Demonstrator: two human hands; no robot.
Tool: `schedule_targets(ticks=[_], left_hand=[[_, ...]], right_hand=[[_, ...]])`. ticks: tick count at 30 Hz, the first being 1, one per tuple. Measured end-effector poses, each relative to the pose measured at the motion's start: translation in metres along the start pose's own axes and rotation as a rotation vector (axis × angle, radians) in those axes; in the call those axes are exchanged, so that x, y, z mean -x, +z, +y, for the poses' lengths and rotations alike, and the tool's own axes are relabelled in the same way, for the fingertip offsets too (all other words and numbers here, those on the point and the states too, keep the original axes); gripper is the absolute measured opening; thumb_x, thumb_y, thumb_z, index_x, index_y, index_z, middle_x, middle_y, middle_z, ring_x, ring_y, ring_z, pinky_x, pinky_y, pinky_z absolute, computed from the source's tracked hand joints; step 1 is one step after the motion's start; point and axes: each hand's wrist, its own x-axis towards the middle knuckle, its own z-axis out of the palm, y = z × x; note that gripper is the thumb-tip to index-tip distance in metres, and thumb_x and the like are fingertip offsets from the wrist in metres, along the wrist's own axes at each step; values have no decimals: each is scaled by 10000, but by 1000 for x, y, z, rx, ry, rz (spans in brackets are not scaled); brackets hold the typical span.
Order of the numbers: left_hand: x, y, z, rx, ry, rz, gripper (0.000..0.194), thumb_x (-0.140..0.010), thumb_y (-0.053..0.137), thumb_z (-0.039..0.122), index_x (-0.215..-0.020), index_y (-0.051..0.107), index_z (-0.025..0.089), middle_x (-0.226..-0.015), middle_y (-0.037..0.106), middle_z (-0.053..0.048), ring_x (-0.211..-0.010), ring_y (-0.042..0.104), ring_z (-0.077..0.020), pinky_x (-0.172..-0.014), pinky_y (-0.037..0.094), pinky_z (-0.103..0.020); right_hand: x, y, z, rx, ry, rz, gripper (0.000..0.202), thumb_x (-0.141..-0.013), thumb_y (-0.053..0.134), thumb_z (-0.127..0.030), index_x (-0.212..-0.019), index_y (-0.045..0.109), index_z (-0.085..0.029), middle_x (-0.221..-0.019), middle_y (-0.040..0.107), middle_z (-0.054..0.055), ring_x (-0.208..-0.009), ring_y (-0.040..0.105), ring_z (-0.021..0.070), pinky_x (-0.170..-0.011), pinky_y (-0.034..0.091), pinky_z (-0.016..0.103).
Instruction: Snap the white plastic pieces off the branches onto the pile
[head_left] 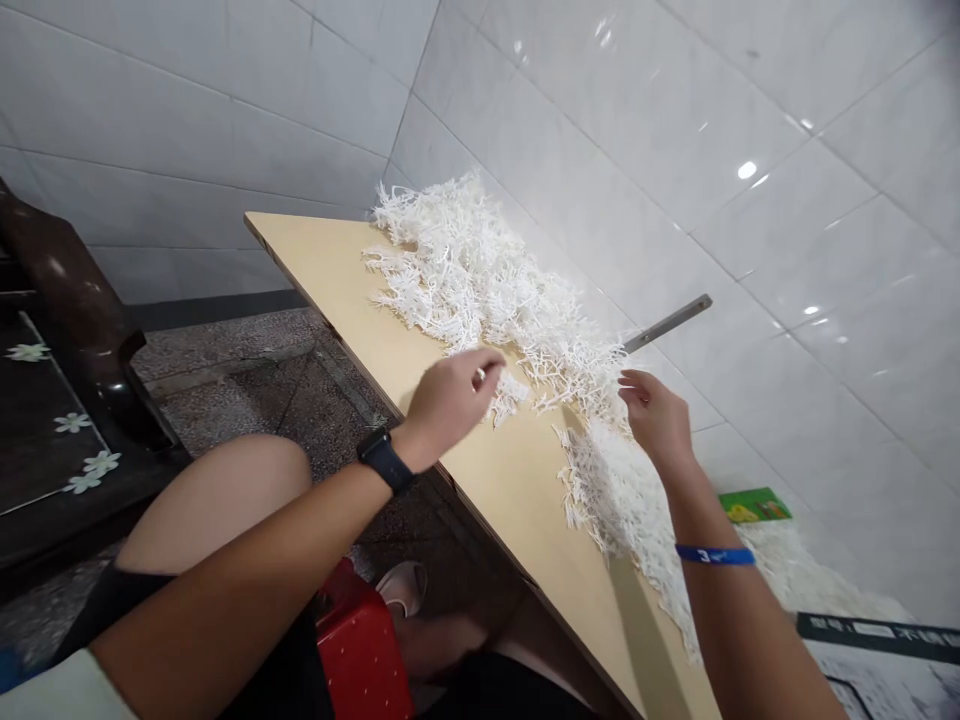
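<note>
White, thin, branching plastic-looking pieces [465, 270] lie heaped on a light wooden board. My left hand [452, 398], with a dark watch on its wrist, hovers over the board's middle. Its thumb and fingers are curled together in a pinch, close to a small cluster of white pieces [508, 397]. On the right, my right hand [658, 418] is closed with its fingertips together at the edge of the heap. Whatever either hand pinches is too small to make out. A second heap of white pieces [622, 490] spreads below and left of my right hand.
The wooden board [495, 490] runs along a tiled wall [675, 130]. A flat metal bar [667, 323] sticks up behind the heap. At right are a green packet [756, 505] and a printed box [885, 650]. Below stands a red stool [360, 650]; a dark wooden chair [82, 330] is at left.
</note>
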Motion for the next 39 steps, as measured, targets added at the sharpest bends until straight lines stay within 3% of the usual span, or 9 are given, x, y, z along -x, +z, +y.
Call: schedule_targets(ticks=[4, 7, 11, 16, 20, 27, 31, 35, 39], left_hand=[[-26, -13, -19, -207, -205, -31, 193, -914, 511, 226, -924, 697, 173, -899, 725, -69, -785, 641, -214, -714, 500, -331], [-32, -14, -31, -347, -181, -57, 168, -893, 527, 203, -874, 687, 153, -970, 686, -106, -910, 626, -245, -829, 493, -364], [-32, -19, -36, -404, -191, 44, 199, -900, 564, 279, -1023, 644, 144, -1117, 615, -125, -988, 604, -232, -903, 469, -355], [-28, -28, -32, -477, -275, -361, 445, -840, 587, 582, -957, 683, 164, -928, 698, -103, -858, 630, -254, -766, 470, -327], [-19, -15, -22, -463, -182, -527, 230, -785, 670, 426, -819, 723, 205, -946, 719, -66, -906, 632, -250, -752, 450, -300], [-3, 8, -21, -453, -120, -377, 186, -867, 558, 287, -735, 667, 215, -789, 710, -35, -781, 625, -224, -699, 416, -303], [1, 9, -23, -466, -111, -300, 171, -894, 532, 285, -825, 667, 206, -893, 727, -62, -822, 634, -233, -722, 420, -309], [6, 9, -21, -451, -109, -254, 165, -907, 526, 298, -878, 655, 200, -930, 726, -72, -833, 638, -233, -709, 422, -305], [5, 11, -23, -413, -133, -212, 154, -913, 518, 301, -900, 641, 209, -912, 722, -53, -846, 643, -226, -708, 433, -302]], right_hand=[[25, 41, -13, -29, -5, -50, 316, -857, 447, -221, -1046, 689, -147, -972, 751, 124, -853, 706, 254, -843, 528, 435], [75, 73, -55, -229, -77, -213, 243, -888, 491, -274, -991, 683, -166, -906, 742, 88, -759, 689, 213, -729, 538, 344], [107, 95, -90, -320, -238, -246, 213, -920, 493, -272, -959, 676, -170, -873, 694, 80, -761, 638, 196, -717, 495, 305], [100, 95, -80, -419, -107, -225, 210, -888, 521, -261, -993, 674, -162, -766, 657, 41, -644, 575, 169, -678, 470, 296], [96, 96, -75, -511, -48, -248, 275, -849, 525, -233, -1062, 680, -156, -744, 651, 29, -640, 565, 168, -666, 452, 296], [97, 99, -76, -651, 17, -222, 269, -857, 502, -233, -1105, 592, -183, -814, 668, 27, -668, 588, 173, -651, 432, 292], [97, 96, -77, -797, 50, -192, 160, -895, 468, -274, -943, 598, -193, -784, 665, 27, -722, 612, 188, -693, 435, 298], [98, 92, -78, -831, 65, -175, 241, -927, 459, -350, -782, 572, -194, -721, 628, 18, -687, 578, 177, -674, 405, 293], [98, 92, -80, -820, -8, -289, 315, -929, 454, -387, -698, 549, -194, -647, 571, -2, -619, 508, 153, -624, 357, 280]])
